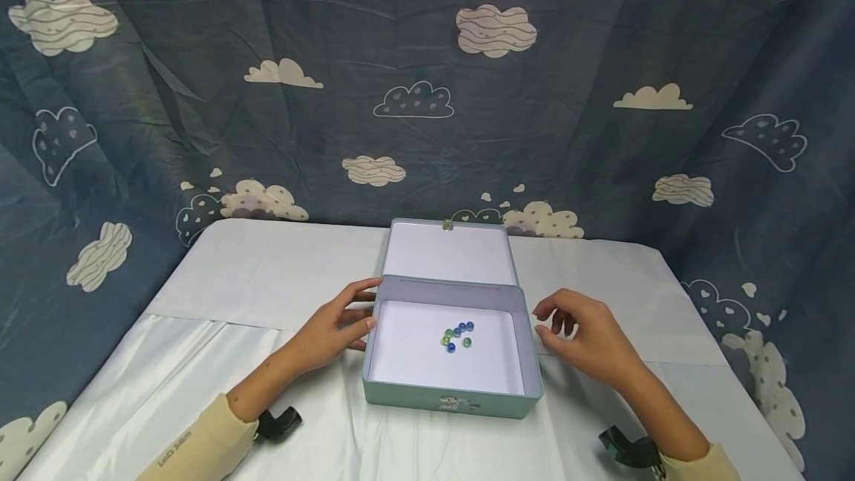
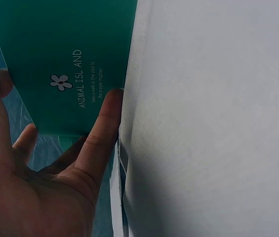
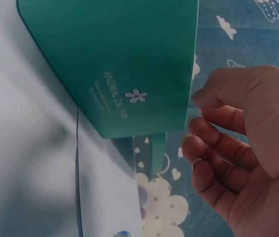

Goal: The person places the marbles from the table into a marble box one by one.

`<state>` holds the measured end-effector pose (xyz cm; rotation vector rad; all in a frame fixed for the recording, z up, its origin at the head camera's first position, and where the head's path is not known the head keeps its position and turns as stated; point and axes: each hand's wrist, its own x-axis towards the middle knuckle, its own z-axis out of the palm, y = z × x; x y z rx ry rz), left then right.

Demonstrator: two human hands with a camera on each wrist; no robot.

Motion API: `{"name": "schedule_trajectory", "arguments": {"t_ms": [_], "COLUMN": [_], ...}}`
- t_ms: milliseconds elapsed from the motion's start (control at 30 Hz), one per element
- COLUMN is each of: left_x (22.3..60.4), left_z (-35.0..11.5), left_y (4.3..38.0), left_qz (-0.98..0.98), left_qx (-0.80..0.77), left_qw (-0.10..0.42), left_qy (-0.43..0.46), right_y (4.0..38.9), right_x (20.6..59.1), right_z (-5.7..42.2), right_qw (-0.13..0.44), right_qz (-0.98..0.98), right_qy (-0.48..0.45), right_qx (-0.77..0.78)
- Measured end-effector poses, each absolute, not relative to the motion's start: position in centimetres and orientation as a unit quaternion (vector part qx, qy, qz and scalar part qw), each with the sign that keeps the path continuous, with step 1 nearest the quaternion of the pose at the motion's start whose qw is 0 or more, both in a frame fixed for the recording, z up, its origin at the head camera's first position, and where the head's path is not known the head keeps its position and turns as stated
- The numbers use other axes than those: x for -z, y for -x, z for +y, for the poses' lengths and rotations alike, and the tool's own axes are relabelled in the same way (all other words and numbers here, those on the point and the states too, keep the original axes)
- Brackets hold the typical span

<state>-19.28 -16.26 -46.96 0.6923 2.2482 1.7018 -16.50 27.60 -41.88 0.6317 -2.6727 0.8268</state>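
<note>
A green tin box (image 1: pixel 454 401) stands on the white cloth with its lid (image 1: pixel 449 251) laid back. Several blue and green marbles (image 1: pixel 457 332) lie loosely grouped on its pale floor. My left hand (image 1: pixel 334 329) touches the box's left side, with the fingers spread and rather straight. In the left wrist view, one finger (image 2: pixel 104 133) lies along the green wall printed "ANIMAL ISLAND". Just off the right wall is my right hand (image 1: pixel 584 332), its fingers loosely curled and holding nothing. The right wrist view shows these curled fingers (image 3: pixel 218 143) beside the box's rim.
White cloth (image 1: pixel 267 280) covers the table around the box. A small shiny blue thing (image 3: pixel 123 233) shows on it at the bottom of the right wrist view. A dark blue curtain (image 1: pixel 414 21) with cloud patterns hangs behind and along both sides.
</note>
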Motion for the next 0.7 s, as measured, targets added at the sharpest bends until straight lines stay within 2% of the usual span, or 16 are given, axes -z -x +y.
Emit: {"name": "schedule_trajectory", "arguments": {"t_ms": [333,700], "left_x": [46.9,47.0], "left_z": [-16.2,-16.2], "left_y": [19.2,19.3], "left_qz": [0.771,0.775], "left_qx": [-0.580,-0.576], "left_qw": [0.119,0.117], "left_qy": [-0.233,-0.231], "right_y": [17.6,19.0], "right_x": [42.8,44.4], "right_z": [29.3,31.7], "right_qw": [0.148,0.188], "right_qz": [-0.931,-0.939], "right_qy": [-0.196,-0.171], "right_qx": [-0.270,-0.234]}}
